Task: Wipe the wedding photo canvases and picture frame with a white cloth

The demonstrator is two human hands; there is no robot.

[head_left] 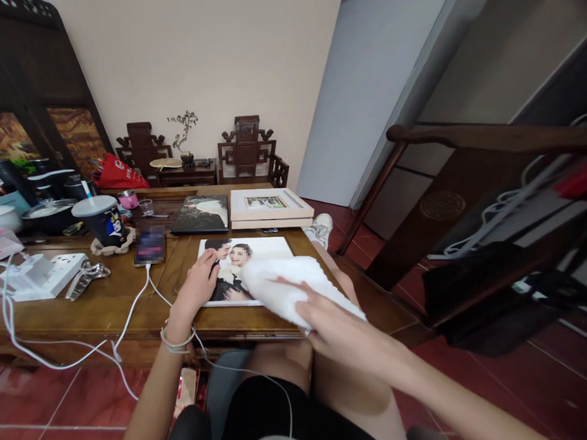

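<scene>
A photo panel (270, 245) showing a couple lies flat near the front edge of the wooden table (146, 315). My left hand (199, 280) rests on the panel's left side, its fingers stretched out over the picture. A fluffy white cloth (281, 279) covers the panel's right part and hangs past its corner. With my right hand (322, 316) I grip this cloth, pressing it against the panel; some of my fingers are hidden in its folds.
Behind the panel lie a dark photo album (200, 214) and a stack of pale frames (273, 208). To the left are a plugged-in phone (149, 244), a lidded cup (101, 218), and a power strip (65, 269) with loose white cables. A wooden chair (428, 194) stands at the right.
</scene>
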